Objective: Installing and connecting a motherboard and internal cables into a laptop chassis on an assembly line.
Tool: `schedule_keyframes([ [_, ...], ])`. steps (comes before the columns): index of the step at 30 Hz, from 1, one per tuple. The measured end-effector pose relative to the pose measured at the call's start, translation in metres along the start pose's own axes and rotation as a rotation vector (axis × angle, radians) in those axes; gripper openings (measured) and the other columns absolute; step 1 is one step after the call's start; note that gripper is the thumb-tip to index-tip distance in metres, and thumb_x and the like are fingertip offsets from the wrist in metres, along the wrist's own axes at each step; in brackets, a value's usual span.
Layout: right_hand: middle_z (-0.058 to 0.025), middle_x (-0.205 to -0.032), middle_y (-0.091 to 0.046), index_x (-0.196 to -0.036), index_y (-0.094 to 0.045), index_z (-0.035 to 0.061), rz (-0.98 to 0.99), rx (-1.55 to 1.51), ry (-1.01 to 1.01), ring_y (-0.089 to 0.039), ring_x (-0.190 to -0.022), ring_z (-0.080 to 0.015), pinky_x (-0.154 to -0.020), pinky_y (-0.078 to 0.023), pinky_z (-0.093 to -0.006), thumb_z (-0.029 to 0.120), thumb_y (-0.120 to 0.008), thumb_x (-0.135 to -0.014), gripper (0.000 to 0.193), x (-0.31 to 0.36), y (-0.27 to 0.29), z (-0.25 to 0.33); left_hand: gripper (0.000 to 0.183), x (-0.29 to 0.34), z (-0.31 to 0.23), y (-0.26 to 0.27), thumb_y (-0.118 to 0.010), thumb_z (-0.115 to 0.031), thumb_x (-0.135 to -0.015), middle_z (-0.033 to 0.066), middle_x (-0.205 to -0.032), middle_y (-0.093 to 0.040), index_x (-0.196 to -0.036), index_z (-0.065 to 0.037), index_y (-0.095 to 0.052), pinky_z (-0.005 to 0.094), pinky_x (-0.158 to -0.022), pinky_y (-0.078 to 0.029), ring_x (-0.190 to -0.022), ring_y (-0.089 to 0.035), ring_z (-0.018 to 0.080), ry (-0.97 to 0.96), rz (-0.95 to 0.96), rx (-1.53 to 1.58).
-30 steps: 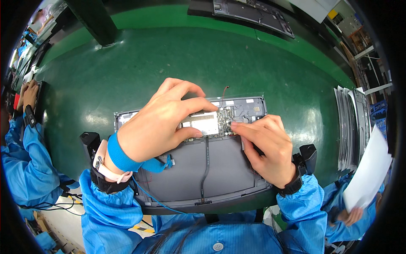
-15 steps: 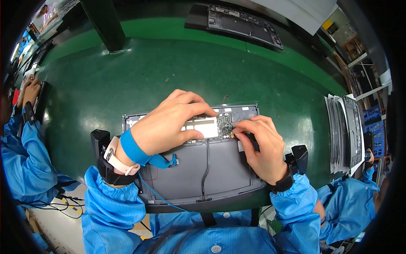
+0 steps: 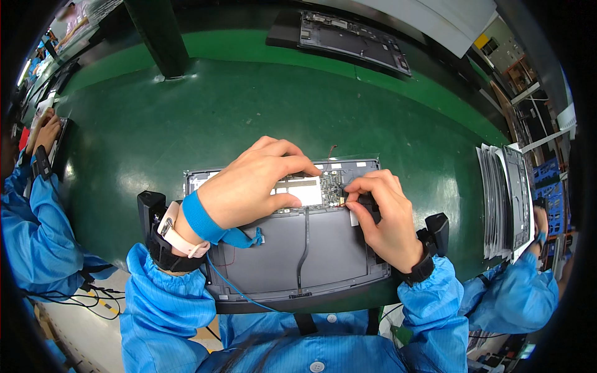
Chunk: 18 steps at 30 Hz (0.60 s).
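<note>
Where its circuit board (image 3: 333, 185) ends, the casing (image 3: 339, 252) is plain grey.

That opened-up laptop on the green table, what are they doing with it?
A person is working inside the grey laptop base with both hands. The left hand is spread over the silver-white plate, its thumb and forefinger apart. The right hand has its thumb and forefinger close together by the right part of the circuit board; whatever is between them is too small to tell. Another opened laptop base lies farther back.
</note>
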State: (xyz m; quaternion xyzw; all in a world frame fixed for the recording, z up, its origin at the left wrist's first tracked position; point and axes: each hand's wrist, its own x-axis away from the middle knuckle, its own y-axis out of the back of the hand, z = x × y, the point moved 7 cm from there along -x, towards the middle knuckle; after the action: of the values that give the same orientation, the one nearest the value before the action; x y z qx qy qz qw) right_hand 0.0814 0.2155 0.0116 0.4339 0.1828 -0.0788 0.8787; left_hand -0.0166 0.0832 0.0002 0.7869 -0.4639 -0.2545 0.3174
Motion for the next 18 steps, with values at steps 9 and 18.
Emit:
schedule_keyframes([
  [9, -0.0049, -0.084, -0.058, -0.091, -0.058, 0.0056, 0.047, 0.05, 0.08, -0.053, -0.093, -0.0246, -0.083, -0.037, -0.0353, -0.003, -0.065, -0.073, 0.022, -0.005, -0.006, 0.004, 0.044, 0.003, 0.002, 0.005, -0.072, -0.013, -0.071, 0.0127, -0.118, -0.052, -0.113, -0.01, -0.061, 0.0378, -0.095, -0.04, -0.112, -0.047, 0.0312, -0.007, -0.014, 0.0],
  [18, -0.0062, -0.09, -0.059, -0.091, -0.063, 0.0046, 0.139, -0.019, 0.324, -0.054, -0.091, -0.0255, -0.078, -0.043, -0.0354, -0.001, -0.063, -0.073, 0.019, -0.034, -0.014, 0.041, 0.027, 0.039, 0.078, 0.075, -0.059, -0.005, -0.082, 0.0083, -0.103, -0.062, -0.108, 0.001, -0.058, 0.0266, -0.086, -0.045, -0.099, -0.058, 0.0165, 0.251, -0.49, 0.624],
])
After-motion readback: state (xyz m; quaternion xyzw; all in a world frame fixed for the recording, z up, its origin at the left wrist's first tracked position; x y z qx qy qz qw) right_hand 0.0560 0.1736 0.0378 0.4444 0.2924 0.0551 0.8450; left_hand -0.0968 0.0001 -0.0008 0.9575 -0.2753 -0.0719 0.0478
